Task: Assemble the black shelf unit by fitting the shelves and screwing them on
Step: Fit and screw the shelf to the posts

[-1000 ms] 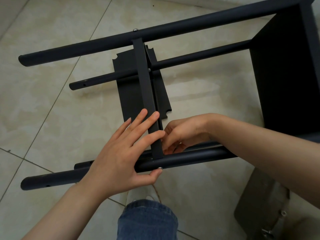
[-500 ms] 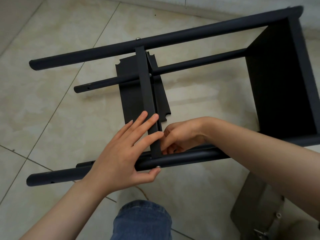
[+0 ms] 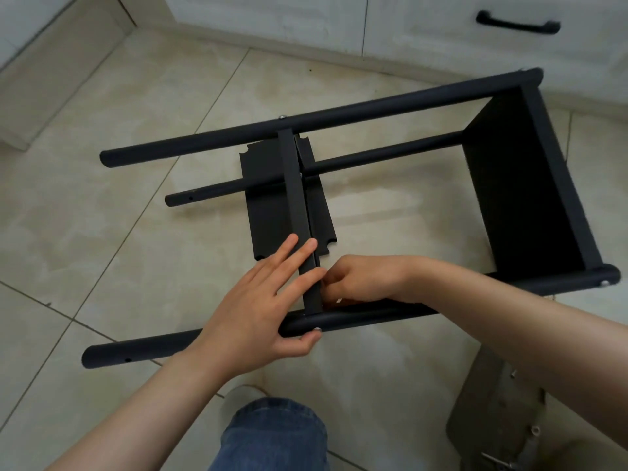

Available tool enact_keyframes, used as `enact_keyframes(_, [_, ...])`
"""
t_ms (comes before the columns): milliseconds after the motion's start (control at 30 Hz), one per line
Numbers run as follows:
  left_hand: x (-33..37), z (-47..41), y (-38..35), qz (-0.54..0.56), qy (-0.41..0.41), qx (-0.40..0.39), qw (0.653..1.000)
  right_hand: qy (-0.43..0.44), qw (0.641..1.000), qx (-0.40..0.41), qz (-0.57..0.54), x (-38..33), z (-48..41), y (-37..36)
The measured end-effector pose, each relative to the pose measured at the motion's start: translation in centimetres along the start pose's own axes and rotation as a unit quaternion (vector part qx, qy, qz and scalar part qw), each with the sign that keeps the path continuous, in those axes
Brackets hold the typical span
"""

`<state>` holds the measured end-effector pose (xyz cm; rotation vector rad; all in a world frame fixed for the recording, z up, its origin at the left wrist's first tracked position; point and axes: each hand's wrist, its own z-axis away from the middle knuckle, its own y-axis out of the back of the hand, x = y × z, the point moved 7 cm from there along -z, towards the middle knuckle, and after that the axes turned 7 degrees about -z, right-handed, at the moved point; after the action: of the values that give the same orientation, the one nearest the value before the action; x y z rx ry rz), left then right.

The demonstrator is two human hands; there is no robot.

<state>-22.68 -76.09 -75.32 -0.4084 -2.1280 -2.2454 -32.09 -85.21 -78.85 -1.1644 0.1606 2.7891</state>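
Left hand (image 3: 251,314): fingers (image 3: 292,248) straight, pressed on shelf (image 3: 294,192); thumb at screw (image 3: 317,330) on pole (image 3: 373,316). Right hand (image 3: 363,283) curled behind shelf, hold not discernible. Shelf best kept square while screwed.

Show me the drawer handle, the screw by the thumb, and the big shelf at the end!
Drawer handle (image 3: 516,26): head view, middle of its black bar.
Screw (image 3: 317,329): head view, its silver head.
Shelf (image 3: 523,188): head view, its flat dark face.

Soft even daylight, faint shadows, wide-angle bending at edges, sharp centre
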Motion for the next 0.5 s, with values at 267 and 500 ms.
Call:
enact_keyframes(267, [0.8,1.0,0.7,-0.038,0.026,-0.079,0.996,0.030,0.990,0.074,0.119,-1.8,4.0,-0.2])
enact_keyframes(500, [2.2,3.6,2.5,0.013,0.065,-0.021,0.998,0.044,0.964,0.141,0.222,-1.9,6.3,-1.8])
